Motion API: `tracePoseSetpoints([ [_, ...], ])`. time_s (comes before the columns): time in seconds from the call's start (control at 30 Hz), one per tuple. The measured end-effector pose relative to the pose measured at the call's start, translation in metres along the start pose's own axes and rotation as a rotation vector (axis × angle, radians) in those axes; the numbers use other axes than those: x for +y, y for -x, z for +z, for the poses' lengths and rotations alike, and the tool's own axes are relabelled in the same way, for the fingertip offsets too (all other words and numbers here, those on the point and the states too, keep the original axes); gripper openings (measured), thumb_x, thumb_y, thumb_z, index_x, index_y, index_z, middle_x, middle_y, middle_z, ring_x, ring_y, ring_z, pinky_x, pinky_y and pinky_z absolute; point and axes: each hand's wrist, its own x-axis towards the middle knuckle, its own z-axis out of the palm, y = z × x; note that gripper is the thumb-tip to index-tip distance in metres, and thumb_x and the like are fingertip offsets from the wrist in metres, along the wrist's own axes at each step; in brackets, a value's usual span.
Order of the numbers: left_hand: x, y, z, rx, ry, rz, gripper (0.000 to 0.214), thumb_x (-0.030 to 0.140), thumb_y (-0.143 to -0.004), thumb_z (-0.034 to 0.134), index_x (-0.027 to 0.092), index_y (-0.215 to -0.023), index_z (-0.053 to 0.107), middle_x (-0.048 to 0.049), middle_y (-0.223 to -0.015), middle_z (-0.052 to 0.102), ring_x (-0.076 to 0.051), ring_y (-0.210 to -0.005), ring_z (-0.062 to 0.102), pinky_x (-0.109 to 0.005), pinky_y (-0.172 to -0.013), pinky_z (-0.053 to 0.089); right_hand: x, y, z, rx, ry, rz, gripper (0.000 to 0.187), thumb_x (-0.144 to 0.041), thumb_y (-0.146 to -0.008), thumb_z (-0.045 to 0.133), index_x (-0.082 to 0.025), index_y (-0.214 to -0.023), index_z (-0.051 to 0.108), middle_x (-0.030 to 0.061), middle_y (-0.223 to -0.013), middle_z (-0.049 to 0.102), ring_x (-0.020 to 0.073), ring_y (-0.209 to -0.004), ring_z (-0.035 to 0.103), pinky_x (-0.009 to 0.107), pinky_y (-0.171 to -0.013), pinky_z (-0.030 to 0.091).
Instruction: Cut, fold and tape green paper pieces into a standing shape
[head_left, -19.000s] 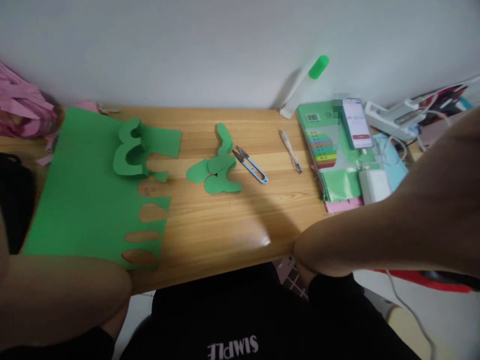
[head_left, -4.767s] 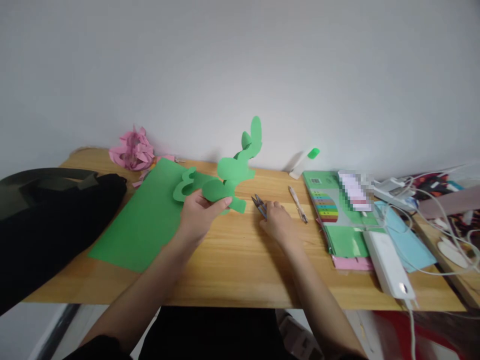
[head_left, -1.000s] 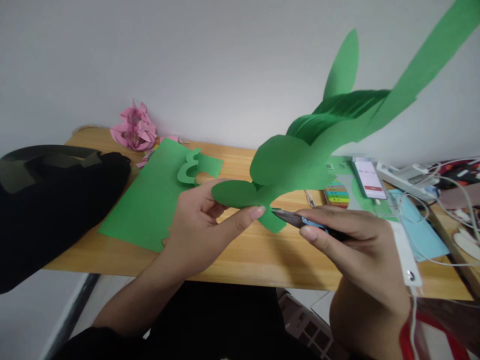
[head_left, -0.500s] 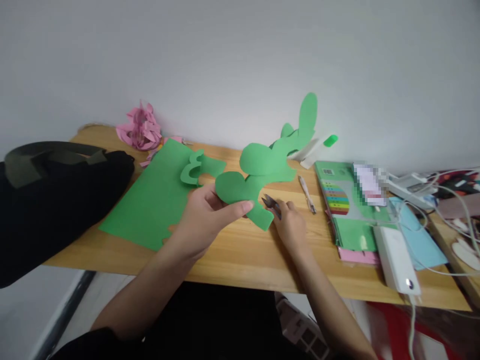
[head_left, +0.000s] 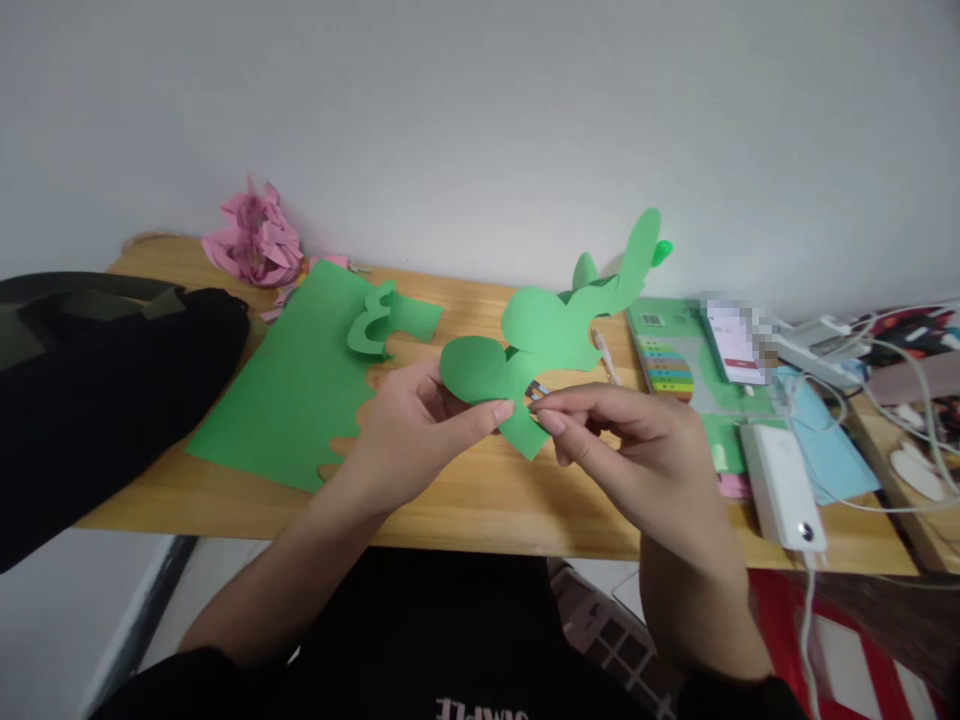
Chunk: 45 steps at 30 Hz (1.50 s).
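Here's the green paper cutout (head_left: 551, 325), held above the surface (head_left: 450, 520) between front and back edges: left hand (head_left: 409, 430) clamped on its near end, likely steadying it, right hand (head_left: 637, 450) fingertips together at its rim, grip unclear. It's thin, lobed, curling away. Leftward, a notched green sheet (head_left: 277, 400); pink paper (head_left: 259, 240) near the back-left corner.

The wooden tabletop (head_left: 465, 510) carries a cut-out green sheet (head_left: 281, 400); behind its left side sits crumpled pink paper (head_left: 255, 235), and to its right lie a pen (head_left: 606, 358), a packet (head_left: 709, 385) and, mostly hidden, apparently snips (head_left: 535, 391).
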Motion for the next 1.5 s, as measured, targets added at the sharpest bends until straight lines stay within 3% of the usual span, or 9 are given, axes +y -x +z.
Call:
tracePoseSetpoints([
  [0.47, 0.002, 0.005, 0.003, -0.006, -0.097, 0.011, 0.013, 0.022, -0.07, 0.075, 0.017, -0.081, 0.071, -0.0017, -0.078, 0.073, -0.016, -0.075, 0.07, -0.027, -0.071, 0.059, -0.002, -0.001, -0.011, -0.083, 0.348, -0.259, 0.011, -0.011, -0.086, 0.061, -0.016, -0.08, 0.069, -0.0003, -0.076, 0.072, 0.0041, -0.049, 0.053, 0.015, -0.045, 0.038],
  [0.6, 0.0, 0.006, 0.003, -0.008, -0.099, 0.017, 0.011, 0.019, -0.071, 0.075, 0.017, -0.081, 0.072, -0.0012, -0.081, 0.074, -0.016, -0.077, 0.07, -0.027, -0.072, 0.059, -0.003, -0.003, -0.012, -0.121, 0.423, -0.315, 0.013, -0.01, -0.087, 0.059, -0.016, -0.078, 0.067, -0.0005, -0.073, 0.071, 0.0051, -0.052, 0.056, 0.016, -0.048, 0.038],
  [0.87, 0.0, 0.004, 0.003, -0.051, -0.029, -0.049, 0.01, 0.017, -0.068, 0.076, 0.016, -0.078, 0.072, -0.0022, -0.081, 0.074, -0.017, -0.077, 0.071, -0.027, -0.07, 0.06, -0.001, -0.003, -0.015, -0.159, 0.537, -0.435, 0.015, -0.011, -0.089, 0.055, -0.014, -0.077, 0.063, -0.002, -0.062, 0.063, 0.0049, -0.048, 0.047, 0.019, -0.05, 0.033],
  [1.03, 0.001, 0.002, 0.003, -0.128, 0.056, -0.098, 0.011, 0.013, -0.068, 0.075, 0.014, -0.079, 0.072, -0.0052, -0.082, 0.075, -0.018, -0.078, 0.071, -0.029, -0.073, 0.061, 0.001, -0.001, -0.016, -0.141, 0.596, -0.45, 0.014, -0.012, -0.089, 0.058, -0.014, -0.076, 0.063, -0.0034, -0.058, 0.059, 0.0053, -0.048, 0.045, 0.02, -0.05, 0.032],
  [1.23, 0.002, 0.001, 0.003, -0.105, 0.062, -0.117, 0.013, 0.018, -0.064, 0.079, 0.015, -0.075, 0.072, -0.0041, -0.079, 0.074, -0.019, -0.073, 0.071, -0.031, -0.069, 0.061, -0.002, 0.001, -0.02, -0.109, 0.533, -0.377, 0.011, -0.012, -0.088, 0.059, -0.015, -0.079, 0.064, -0.0037, -0.061, 0.063, 0.0037, -0.048, 0.049, 0.016, -0.051, 0.035],
  [1.37, -0.006, 0.0, -0.008, 0.014, 0.05, -0.064, 0.02, 0.026, -0.06, 0.084, 0.016, -0.069, 0.07, -0.0019, -0.069, 0.072, -0.016, -0.064, 0.068, -0.028, -0.063, 0.061, 0.004, 0.001, -0.018, -0.122, 0.466, -0.309, 0.01, -0.01, -0.086, 0.059, -0.015, -0.079, 0.064, -0.0049, -0.057, 0.06, 0.0033, -0.047, 0.05, 0.015, -0.049, 0.034],
  [1.5, -0.016, -0.002, -0.051, 0.421, 0.045, 0.112, 0.029, 0.032, -0.054, 0.089, 0.019, -0.071, 0.07, 0.0001, -0.07, 0.072, -0.014, -0.059, 0.066, -0.025, -0.056, 0.059, 0.031, -0.017, 0.003, -0.184, 0.364, -0.158, 0.01, -0.012, -0.085, 0.057, -0.015, -0.078, 0.064, -0.0032, -0.06, 0.063, 0.005, -0.05, 0.053, 0.016, -0.052, 0.035],
])
